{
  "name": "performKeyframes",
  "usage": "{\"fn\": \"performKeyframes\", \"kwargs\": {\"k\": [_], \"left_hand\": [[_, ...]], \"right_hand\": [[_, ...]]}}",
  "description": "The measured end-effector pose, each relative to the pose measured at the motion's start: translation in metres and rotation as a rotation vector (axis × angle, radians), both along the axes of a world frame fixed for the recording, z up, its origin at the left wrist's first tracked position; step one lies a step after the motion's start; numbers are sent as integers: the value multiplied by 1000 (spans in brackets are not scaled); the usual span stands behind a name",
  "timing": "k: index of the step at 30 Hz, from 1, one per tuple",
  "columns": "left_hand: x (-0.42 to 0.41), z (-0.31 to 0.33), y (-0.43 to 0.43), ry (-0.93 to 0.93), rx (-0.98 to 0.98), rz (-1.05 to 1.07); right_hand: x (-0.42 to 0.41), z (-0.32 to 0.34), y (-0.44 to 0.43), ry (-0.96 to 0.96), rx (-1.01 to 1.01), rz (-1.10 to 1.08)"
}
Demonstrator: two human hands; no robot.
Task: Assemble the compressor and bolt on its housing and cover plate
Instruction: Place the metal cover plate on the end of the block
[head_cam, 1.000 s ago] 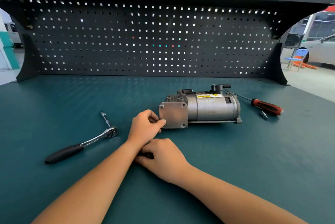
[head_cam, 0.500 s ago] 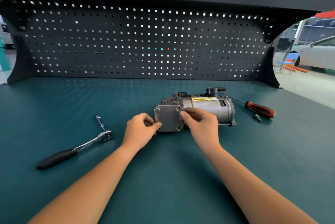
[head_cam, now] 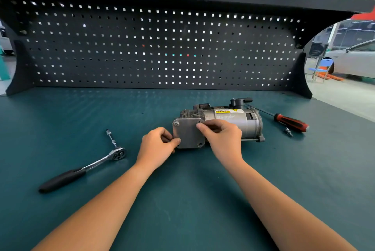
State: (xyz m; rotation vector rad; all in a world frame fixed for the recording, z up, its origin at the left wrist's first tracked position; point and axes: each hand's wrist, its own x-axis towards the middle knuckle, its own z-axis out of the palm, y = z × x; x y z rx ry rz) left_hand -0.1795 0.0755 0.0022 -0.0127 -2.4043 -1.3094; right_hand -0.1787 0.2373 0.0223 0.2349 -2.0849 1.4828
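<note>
The silver compressor (head_cam: 239,120) lies on its side on the green bench, its square cover plate (head_cam: 187,132) facing me with bolts in its corners. My left hand (head_cam: 157,146) pinches the plate's lower left corner with thumb and fingers; whatever bolt sits there is hidden. My right hand (head_cam: 221,135) rests over the housing, its fingertips pinched at the bolt in the plate's upper right corner. The upper left and lower right bolt heads are visible.
A ratchet wrench (head_cam: 85,166) with a black handle and a socket extension lies to the left. A red-handled screwdriver (head_cam: 290,121) and a small bit (head_cam: 288,132) lie right of the compressor. A black pegboard (head_cam: 162,47) closes the back of the bench.
My right hand rose from the bench near my left wrist and came to the plate's upper right corner. My left hand stayed at the lower left corner.
</note>
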Motion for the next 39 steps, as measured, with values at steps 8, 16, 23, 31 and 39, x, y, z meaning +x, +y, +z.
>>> {"fn": "performKeyframes", "kwargs": {"k": [8,16,23,31,39], "left_hand": [[0,1,0,-3,5,-6],[0,0,-1,3,15,-24],[0,0,-1,12,4,-20],[0,-1,-1,12,-4,-15],[-2,-1,-1,12,-1,-11]], "right_hand": [[-3,7,4,25,323,-45],[5,13,-14,89,783,-276],[2,8,-7,-135,677,-200],[-3,10,-9,-152,558,-152],[1,9,-3,-18,751,-218]]}}
